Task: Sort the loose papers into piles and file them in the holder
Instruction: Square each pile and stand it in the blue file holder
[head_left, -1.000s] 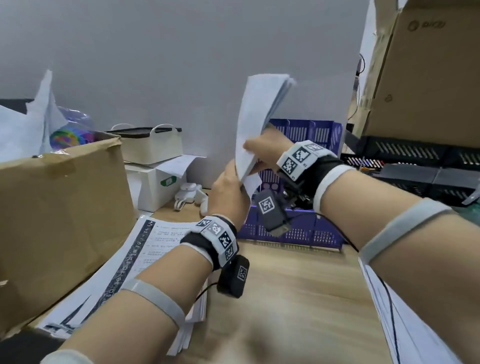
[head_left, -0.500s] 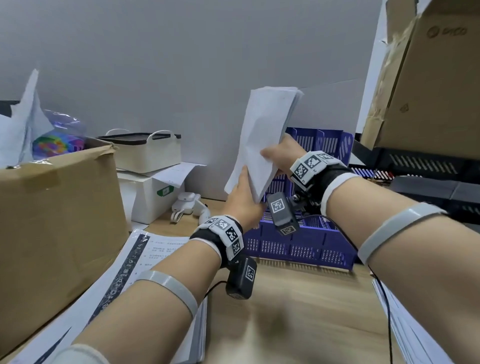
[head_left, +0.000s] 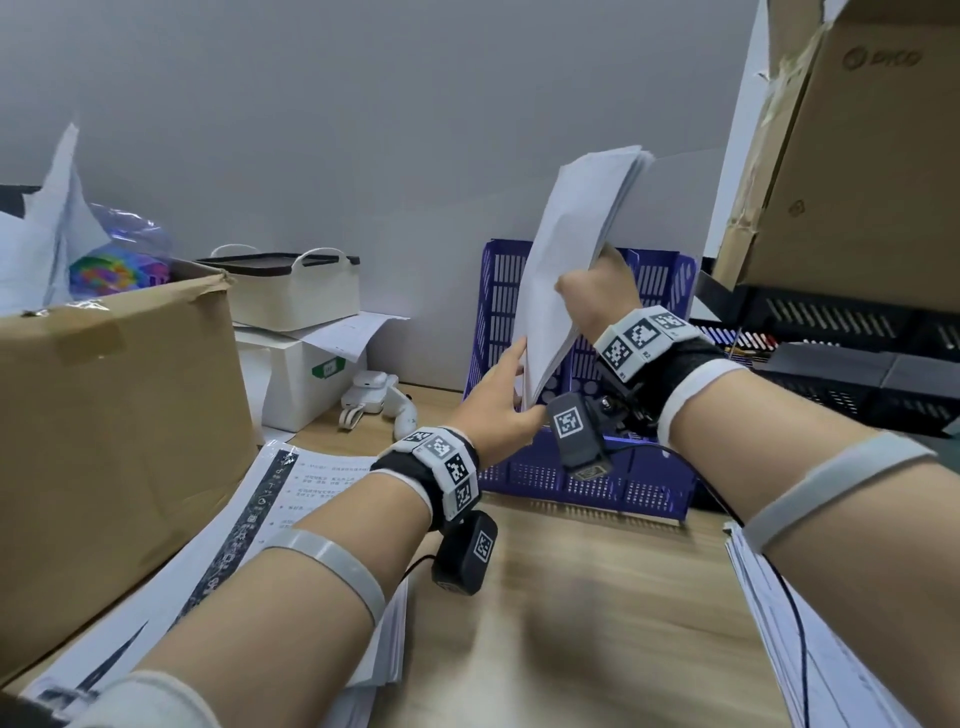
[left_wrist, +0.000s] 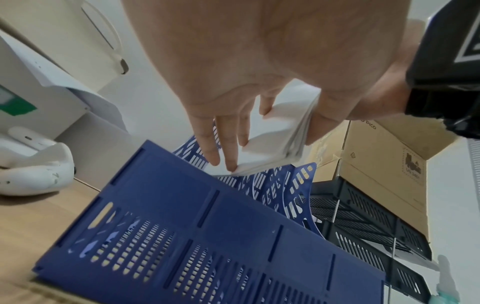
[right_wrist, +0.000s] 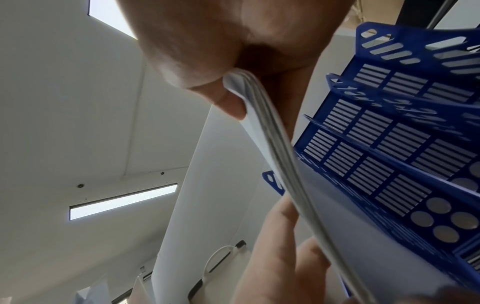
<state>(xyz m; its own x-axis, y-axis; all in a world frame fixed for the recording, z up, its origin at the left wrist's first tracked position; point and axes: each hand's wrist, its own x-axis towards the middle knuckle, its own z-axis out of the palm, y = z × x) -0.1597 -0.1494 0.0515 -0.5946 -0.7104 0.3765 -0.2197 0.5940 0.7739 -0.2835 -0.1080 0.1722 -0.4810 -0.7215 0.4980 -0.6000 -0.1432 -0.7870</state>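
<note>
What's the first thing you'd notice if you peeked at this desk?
First, the sheaf of white papers held up in the middle, gripped by the right hand while the left hand steadies its lower edge with straight fingers. Right behind it stands the bright blue slotted file holder. A big cardboard box fills the left side.

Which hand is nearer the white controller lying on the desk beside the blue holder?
Left. The left hand sits just right of the white controller, fingers against the paper stack. The right hand grips that stack higher up, over the blue holder.
</note>
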